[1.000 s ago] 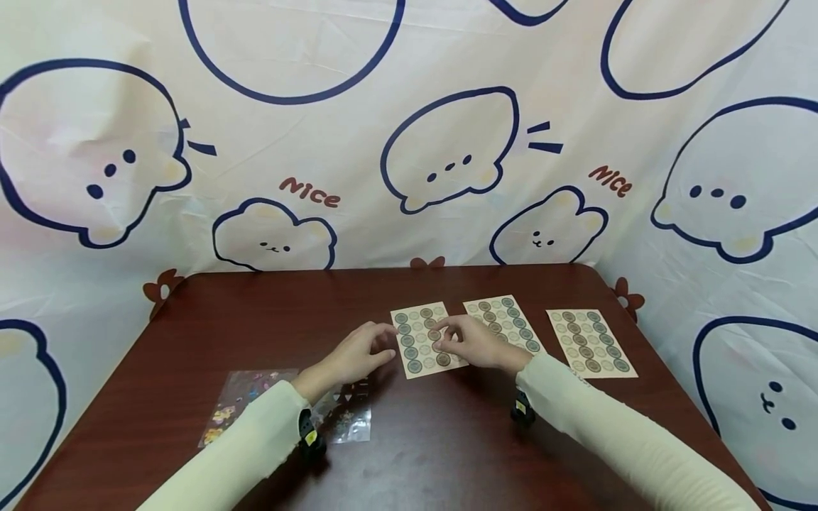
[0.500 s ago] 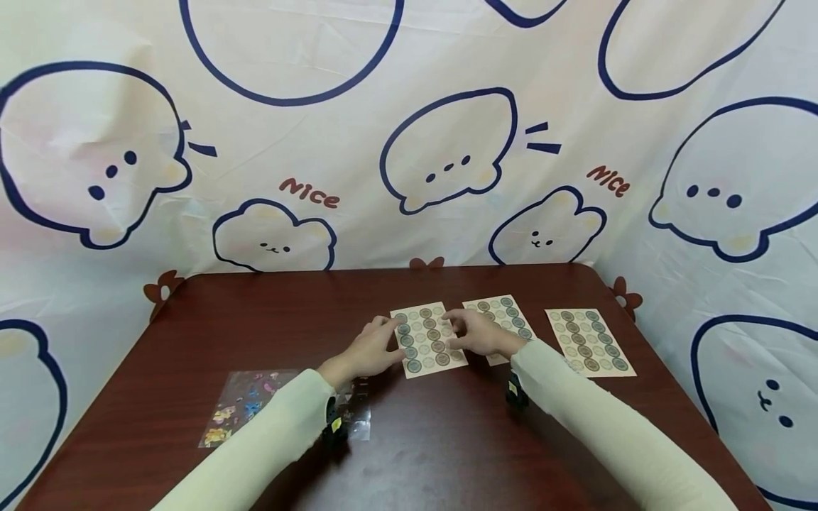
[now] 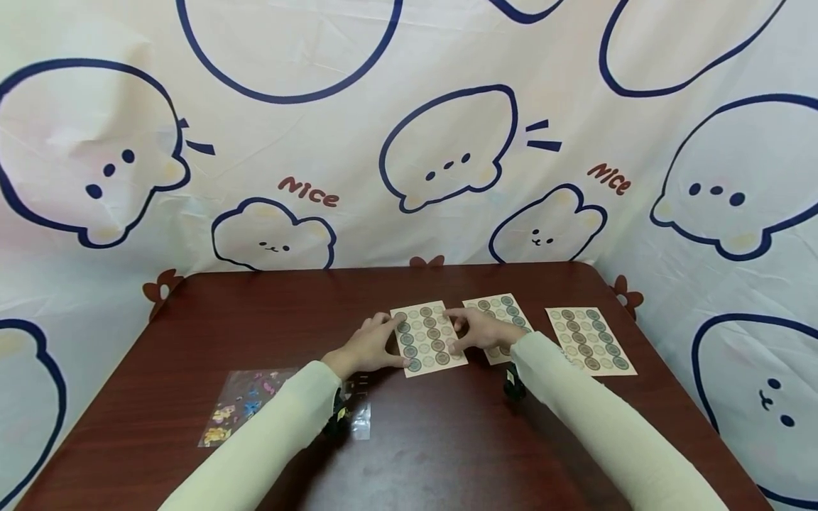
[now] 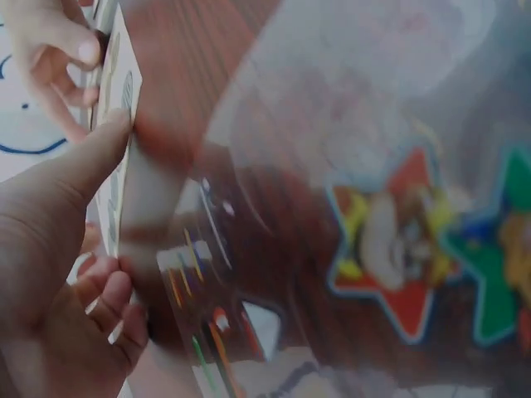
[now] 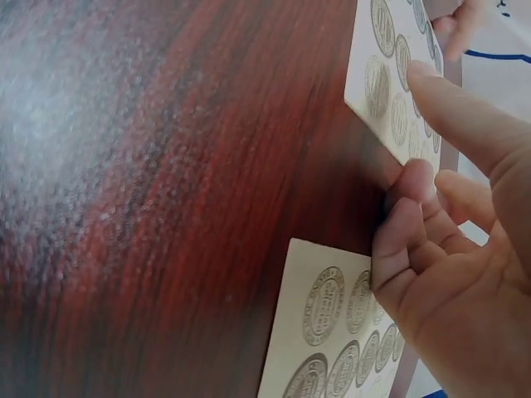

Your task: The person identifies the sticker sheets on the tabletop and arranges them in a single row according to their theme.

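A cream sticker sheet (image 3: 423, 339) with columns of round grey and brown seals lies on the table in the head view. My left hand (image 3: 366, 348) holds its left edge, the thumb on the printed face and the fingertips at the margin. On the opposite edge is my right hand (image 3: 478, 330), thumb over the seals and fingers curled at the border. In the right wrist view the thumb of that hand (image 5: 473, 207) lies over the sheet's face (image 5: 398, 91). The left wrist view shows the same sheet (image 4: 119, 166) edge-on between thumb and fingers.
A second seal sheet (image 3: 501, 306) lies partly under the right hand, and a third sheet (image 3: 589, 341) is farther right. Left of them, clear plastic with colourful cartoon stickers (image 3: 246, 404) rests on the dark red table (image 3: 409, 454), partly behind the left forearm. A printed cloth (image 3: 358, 156) hangs behind.
My left hand has moved right onto the sheet's left edge. The right hand has shifted from over the seals to the right edge. The sheet has stayed in place.
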Available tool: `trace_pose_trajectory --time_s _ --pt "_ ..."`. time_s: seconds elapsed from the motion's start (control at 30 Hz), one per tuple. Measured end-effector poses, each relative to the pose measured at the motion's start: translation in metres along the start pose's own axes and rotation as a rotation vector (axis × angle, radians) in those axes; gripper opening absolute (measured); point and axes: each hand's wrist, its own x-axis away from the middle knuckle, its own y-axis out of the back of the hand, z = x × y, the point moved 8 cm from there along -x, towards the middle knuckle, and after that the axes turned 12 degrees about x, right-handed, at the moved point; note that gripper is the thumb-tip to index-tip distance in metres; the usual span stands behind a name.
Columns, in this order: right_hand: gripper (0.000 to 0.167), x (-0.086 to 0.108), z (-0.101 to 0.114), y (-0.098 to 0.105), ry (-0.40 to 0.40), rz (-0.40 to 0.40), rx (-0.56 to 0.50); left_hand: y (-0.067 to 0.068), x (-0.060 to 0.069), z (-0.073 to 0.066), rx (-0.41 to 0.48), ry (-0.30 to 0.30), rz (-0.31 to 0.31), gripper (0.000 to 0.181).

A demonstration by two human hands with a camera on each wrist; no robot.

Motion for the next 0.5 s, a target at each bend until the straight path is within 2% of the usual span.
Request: trace_pose_trajectory --time_s 0.13,0.33,0.5 --pt "0.080 -0.0003 -0.0003 0.0020 0.007 -0.007 -0.029 0.0022 -0.0035 0.0050 0.048 0.007 0.012 0.094" --pt "0.079 0.0005 -0.0010 -0.0015 -0.014 -0.013 -0.014 0.0011 -0.0037 0.0089 0.126 0.029 0.034 0.094" --pt "0.075 -0.0001 -0.0046 -0.0034 -0.022 -0.026 -0.018 0.0018 -0.0056 0.0079 0.134 0.038 0.042 0.093"
